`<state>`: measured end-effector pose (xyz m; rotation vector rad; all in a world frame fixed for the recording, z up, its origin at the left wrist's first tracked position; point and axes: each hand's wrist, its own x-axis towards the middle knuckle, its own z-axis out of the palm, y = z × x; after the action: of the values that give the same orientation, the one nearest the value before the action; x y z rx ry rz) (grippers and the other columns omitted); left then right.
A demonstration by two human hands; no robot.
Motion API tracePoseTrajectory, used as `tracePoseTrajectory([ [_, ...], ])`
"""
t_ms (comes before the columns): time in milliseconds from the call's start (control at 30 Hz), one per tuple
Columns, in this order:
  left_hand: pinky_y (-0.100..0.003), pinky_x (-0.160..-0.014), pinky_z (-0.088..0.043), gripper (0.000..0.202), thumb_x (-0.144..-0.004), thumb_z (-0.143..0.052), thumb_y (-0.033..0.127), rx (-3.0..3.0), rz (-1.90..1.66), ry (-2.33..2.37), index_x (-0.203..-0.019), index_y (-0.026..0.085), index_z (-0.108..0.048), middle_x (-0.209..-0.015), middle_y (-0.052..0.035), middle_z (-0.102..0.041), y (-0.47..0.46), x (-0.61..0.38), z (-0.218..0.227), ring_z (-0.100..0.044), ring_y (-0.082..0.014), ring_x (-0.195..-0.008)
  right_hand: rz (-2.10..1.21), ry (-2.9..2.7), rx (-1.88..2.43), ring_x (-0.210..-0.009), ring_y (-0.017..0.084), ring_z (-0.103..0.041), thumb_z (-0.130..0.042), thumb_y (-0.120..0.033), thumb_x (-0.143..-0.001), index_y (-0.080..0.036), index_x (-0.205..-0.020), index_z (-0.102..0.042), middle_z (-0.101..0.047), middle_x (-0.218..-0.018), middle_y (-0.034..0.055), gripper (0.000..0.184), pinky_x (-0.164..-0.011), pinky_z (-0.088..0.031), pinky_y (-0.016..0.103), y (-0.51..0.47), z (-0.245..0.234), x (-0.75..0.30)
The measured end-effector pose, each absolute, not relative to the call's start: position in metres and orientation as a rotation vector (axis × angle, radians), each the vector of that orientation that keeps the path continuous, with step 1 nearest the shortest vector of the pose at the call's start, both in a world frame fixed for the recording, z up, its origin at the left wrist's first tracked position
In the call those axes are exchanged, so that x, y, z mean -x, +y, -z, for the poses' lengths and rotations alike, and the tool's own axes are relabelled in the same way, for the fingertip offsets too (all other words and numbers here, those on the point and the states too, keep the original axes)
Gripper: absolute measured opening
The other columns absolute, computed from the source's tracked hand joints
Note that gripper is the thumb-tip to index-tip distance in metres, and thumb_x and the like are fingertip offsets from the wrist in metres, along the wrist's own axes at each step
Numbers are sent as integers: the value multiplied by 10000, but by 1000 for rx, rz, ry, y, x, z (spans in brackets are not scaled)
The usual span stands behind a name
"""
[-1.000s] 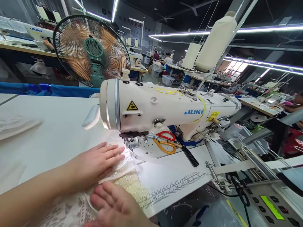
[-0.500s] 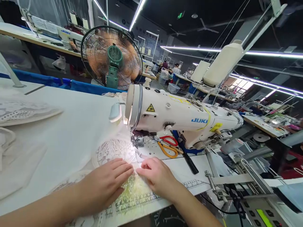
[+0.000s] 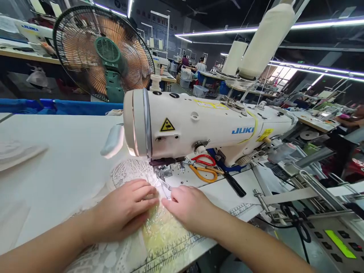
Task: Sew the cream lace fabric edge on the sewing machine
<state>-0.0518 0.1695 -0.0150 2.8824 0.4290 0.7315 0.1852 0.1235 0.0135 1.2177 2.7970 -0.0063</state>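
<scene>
White lace fabric (image 3: 125, 174) lies on the table and runs up to the presser foot of a white JUKI sewing machine (image 3: 182, 121), lit by the machine lamp. My left hand (image 3: 127, 206) rests on the lace, its fingers stretched fairly flat and pointing toward the needle area. Just right of it, my right hand (image 3: 193, 208) is closed, thumb against curled fingers, at the fabric's edge; the part in its grip is mostly hidden. Beside the needle plate lie scissors with a red handle (image 3: 205, 160) and an orange handle (image 3: 203, 175).
A black-handled tool (image 3: 234, 185) lies right of the scissors. Along the table's front edge runs a printed ruler (image 3: 170, 248). More white fabric (image 3: 19, 153) lies at left. A large fan (image 3: 105, 53) stands behind the machine. Thread cones (image 3: 267, 38) hang above.
The view has shifted closer and turned, so the machine and fan appear farther left. Both hands stay beside each other at the lace, which lies a little nearer the presser foot.
</scene>
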Motion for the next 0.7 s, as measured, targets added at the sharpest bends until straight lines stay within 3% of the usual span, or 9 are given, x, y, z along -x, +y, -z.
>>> tracePoseTrajectory([
  [167,-411,-805,-536,305,-915,-483,92,-2926,-742,355,-1142,205,-653,-1076,-110,-720,188,53,15,-623,-255,-916,175,2653,-1199,-798,232,-681,-542,-141,-953,-159,-1298,-618,-721,-903,101,354,-528,-336,317,133,-24,-177],
  [333,-401,-823,-533,285,-917,-498,80,-2973,-785,347,-1125,187,-660,-1057,-109,-726,201,54,15,-629,-249,-922,282,2457,-1206,-802,255,-732,-564,-138,-941,-110,-1576,-375,-757,-929,137,663,-518,-400,308,140,-37,-166],
  [500,-372,-795,-521,274,-938,-482,87,-3015,-792,342,-1114,184,-668,-1055,-104,-735,213,56,11,-644,-237,-908,346,2345,-1247,-795,257,-747,-586,-100,-907,-109,-1636,-250,-774,-936,141,803,-553,-462,322,146,-41,-159],
  [700,-356,-727,-511,299,-954,-456,127,-3066,-791,392,-1132,202,-684,-1061,-97,-758,227,61,11,-643,-229,-834,344,2423,-1266,-748,253,-736,-600,-124,-904,-83,-1627,-265,-771,-917,154,798,-506,-426,311,146,-32,-163],
])
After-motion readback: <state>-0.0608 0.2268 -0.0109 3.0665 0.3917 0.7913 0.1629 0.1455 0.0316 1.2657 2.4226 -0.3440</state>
